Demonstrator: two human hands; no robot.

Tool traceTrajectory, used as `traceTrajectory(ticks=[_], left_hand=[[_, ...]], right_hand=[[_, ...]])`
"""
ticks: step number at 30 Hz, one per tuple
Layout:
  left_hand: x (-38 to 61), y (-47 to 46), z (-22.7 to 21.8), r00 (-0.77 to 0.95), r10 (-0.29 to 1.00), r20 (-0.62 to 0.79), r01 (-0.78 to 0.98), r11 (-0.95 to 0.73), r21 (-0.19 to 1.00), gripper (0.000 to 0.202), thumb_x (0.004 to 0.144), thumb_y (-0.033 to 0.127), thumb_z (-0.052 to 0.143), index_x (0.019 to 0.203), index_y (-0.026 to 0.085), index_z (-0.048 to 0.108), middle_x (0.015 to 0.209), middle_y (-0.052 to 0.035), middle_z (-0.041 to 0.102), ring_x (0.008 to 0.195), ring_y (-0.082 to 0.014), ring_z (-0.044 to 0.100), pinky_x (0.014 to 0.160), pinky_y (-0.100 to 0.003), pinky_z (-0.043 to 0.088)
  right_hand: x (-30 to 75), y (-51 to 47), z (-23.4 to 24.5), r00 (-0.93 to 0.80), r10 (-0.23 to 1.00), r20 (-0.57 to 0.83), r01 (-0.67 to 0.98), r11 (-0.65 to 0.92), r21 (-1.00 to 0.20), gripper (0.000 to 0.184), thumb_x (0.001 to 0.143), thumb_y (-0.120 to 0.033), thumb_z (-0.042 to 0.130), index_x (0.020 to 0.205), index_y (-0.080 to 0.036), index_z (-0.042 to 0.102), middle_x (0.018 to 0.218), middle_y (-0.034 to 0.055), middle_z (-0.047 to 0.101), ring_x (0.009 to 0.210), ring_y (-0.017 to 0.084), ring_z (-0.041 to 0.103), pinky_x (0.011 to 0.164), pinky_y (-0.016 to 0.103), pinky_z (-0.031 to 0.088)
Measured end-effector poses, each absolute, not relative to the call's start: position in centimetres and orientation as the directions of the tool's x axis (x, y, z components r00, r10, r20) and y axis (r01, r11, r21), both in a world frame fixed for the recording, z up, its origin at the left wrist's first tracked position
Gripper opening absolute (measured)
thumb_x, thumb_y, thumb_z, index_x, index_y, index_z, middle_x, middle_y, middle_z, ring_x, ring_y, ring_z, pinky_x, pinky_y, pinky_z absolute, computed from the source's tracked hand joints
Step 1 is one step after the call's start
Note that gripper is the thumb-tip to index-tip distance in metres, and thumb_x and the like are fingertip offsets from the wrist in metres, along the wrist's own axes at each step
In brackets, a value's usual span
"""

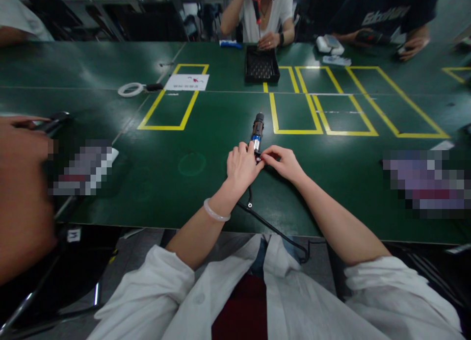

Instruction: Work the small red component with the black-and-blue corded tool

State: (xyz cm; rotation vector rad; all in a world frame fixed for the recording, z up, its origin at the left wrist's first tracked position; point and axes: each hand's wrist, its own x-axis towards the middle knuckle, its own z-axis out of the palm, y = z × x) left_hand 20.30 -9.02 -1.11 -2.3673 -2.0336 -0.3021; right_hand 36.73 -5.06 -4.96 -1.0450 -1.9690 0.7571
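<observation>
Inward from the counter's (213, 197) near edge, the left hand (241, 166) gripped the driver (258, 128); the right hand (282, 161) pinched at its tail. The cable (270, 226) trailed over that edge, where a snag could jerk the driver askew.

Green tabletop (217, 109), yellow outlines (298, 132); at least 2 dark chairs (154, 26) beyond; grey floor (136, 261) below.
</observation>
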Motion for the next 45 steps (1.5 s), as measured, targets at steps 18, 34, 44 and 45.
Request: traceTrajectory(ticks=[18,34,44,45], left_hand=[[19.3,-8.9,-1.1,0.18,0.974,0.135,0.977,-0.193,0.091,0.057,0.096,0.051,0.049,0.143,0.02,0.045,0.121,-0.0155,0.054,0.109,-0.031,0.055,0.093,-0.041,0.042],[4.9,-2.9,0.1,0.17,0.983,-0.066,0.977,-0.177,-0.117,0.073,0.097,0.058,0.038,0.158,0.02,0.024,0.143,-0.021,0.041,0.125,-0.0387,0.047,0.099,-0.046,0.042],[-4.7,2.3,-1.3,-0.058,0.998,0.0,0.973,0.057,-0.224,0.085,0.092,0.076,0.004,0.15,0.019,0.028,0.143,-0.0134,0.042,0.112,-0.0224,0.044,0.097,-0.033,0.037],[-5.3,2.5,-1.4,-0.074,0.997,-0.003,0.97,0.071,-0.233,0.088,0.09,0.077,0.002,0.149,0.018,0.029,0.142,-0.0135,0.043,0.11,-0.0215,0.044,0.097,-0.032,0.037]], right_hand=[[36.7,-5.0,-5.3,-0.397,0.862,0.316,0.383,0.468,-0.796,0.019,0.09,-0.035,0.059,0.089,-0.018,0.069,0.083,0.0041,0.069,0.072,0.017,0.06,0.068,0.029,0.047],[37.6,-4.7,-5.6,-0.426,0.858,0.288,0.403,0.465,-0.788,0.018,0.089,-0.032,0.058,0.087,-0.018,0.069,0.077,0.0022,0.067,0.067,0.015,0.055,0.066,0.028,0.042],[37.8,-4.6,-5.6,-0.449,0.853,0.265,0.421,0.464,-0.78,0.019,0.09,-0.032,0.057,0.087,-0.017,0.068,0.076,0.0026,0.067,0.068,0.015,0.055,0.067,0.028,0.042],[37.8,-4.7,-5.6,-0.451,0.852,0.264,0.418,0.464,-0.781,0.019,0.09,-0.032,0.057,0.087,-0.017,0.068,0.076,0.0026,0.067,0.068,0.015,0.056,0.067,0.028,0.042]])
